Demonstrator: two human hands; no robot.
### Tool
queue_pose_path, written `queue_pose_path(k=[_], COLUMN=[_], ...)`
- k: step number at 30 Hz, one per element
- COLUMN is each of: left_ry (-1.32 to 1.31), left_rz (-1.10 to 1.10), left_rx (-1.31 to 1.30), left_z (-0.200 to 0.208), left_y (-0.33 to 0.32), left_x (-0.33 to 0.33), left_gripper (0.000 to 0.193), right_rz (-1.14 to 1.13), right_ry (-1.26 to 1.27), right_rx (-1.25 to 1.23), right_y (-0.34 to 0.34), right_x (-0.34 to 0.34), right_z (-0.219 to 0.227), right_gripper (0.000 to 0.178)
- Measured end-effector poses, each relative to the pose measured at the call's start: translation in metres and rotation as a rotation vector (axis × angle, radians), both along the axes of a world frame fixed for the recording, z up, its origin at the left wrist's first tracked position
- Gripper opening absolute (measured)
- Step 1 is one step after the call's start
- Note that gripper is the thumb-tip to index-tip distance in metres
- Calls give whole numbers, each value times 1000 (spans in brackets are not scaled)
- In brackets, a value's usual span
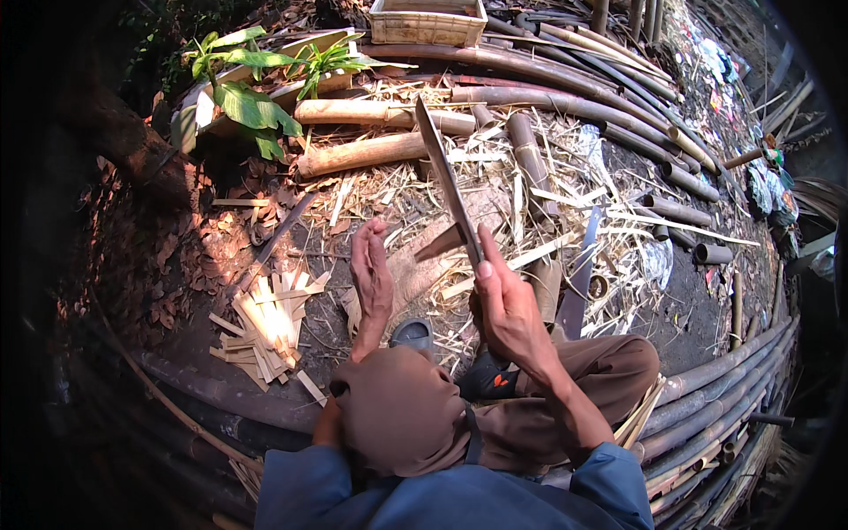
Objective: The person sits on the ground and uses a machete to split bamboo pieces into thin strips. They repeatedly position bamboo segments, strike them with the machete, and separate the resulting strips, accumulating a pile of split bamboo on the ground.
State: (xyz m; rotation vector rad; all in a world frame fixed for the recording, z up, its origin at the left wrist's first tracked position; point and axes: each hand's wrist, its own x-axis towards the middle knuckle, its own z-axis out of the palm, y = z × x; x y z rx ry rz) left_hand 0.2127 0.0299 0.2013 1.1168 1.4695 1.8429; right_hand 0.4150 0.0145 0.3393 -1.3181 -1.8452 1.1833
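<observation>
Blade [448,177] looked stiff, weighty, best held low; right hand [512,311] clamped its base, left hand [373,284] hung open left of it.

knife blade [448,177]: metal, faint sheen. bamboo pole [495,58]: smooth, slightly glossy. trousers [601,371]: matt cloth. crate [428,28]: plastic.

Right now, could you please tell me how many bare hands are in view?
2: the left hand, left of the long-bladed tool, and the right hand, gripping it.
</observation>
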Motion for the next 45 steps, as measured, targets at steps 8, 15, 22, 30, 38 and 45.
queue_pose_path(k=[8, 15, 22, 30, 38, 45], left_ry=[-44, 79, 1049, 1044, 1359, 1321], left_rz=[24, -63, -309, -515, -423, -477], left_rx=[-175, -51, 277, 248, 254, 258], left_z=[-9, 42, 100, 101, 90, 74], left_y=[-34, -41, 51, 109, 142, 167], left_x=[-17, -14, 26, 59, 89, 109], left_gripper=[21, 22, 43, 17, 21, 16], right_rz=[-34, 99, 69, 51, 3, -50], right_ry=[-21, -124, 125, -55, -88, -127], right_rx=[-57, -36, -72, -5, -13, 144], right_y=[13, 16, 40, 83, 120, 136], right_x=[-3, 8, 4, 32, 56, 69], right_z=[-50, -62, -77, -77, -102, -131], right_gripper=[59, 58, 59, 36, 43, 41])
